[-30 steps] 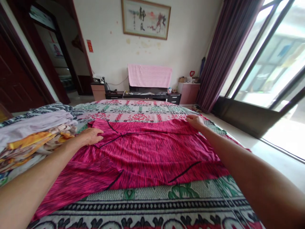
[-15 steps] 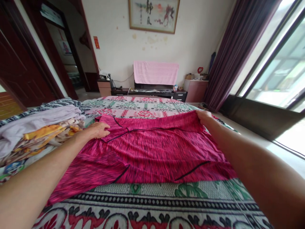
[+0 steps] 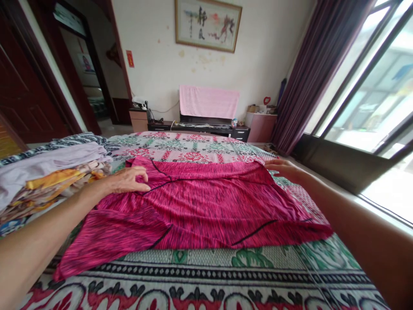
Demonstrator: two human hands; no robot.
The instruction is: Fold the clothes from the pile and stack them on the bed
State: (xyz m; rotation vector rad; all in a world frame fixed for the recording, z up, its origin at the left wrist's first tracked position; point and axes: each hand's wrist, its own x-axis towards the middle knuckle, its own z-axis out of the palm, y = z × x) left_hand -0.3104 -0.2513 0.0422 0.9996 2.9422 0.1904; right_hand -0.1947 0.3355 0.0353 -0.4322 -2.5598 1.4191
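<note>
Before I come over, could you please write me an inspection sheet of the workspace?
Surface: patterned cover, slightly rumpled.
Job's things: magenta garment with dark seams, spread out and creased.
Clutter: heap of clothes on the left, beside the garment.
Hands: left hand over the garment's left end, thumb and fingertips parted; right hand at its far right corner, fingers extended, contact unclear.
Cables: thin cord at the back wall.
Surroundings: framed picture above a pink cloth; purple curtain on the right.

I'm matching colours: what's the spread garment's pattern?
The garment is pink with dark streaks; see head view.
</note>
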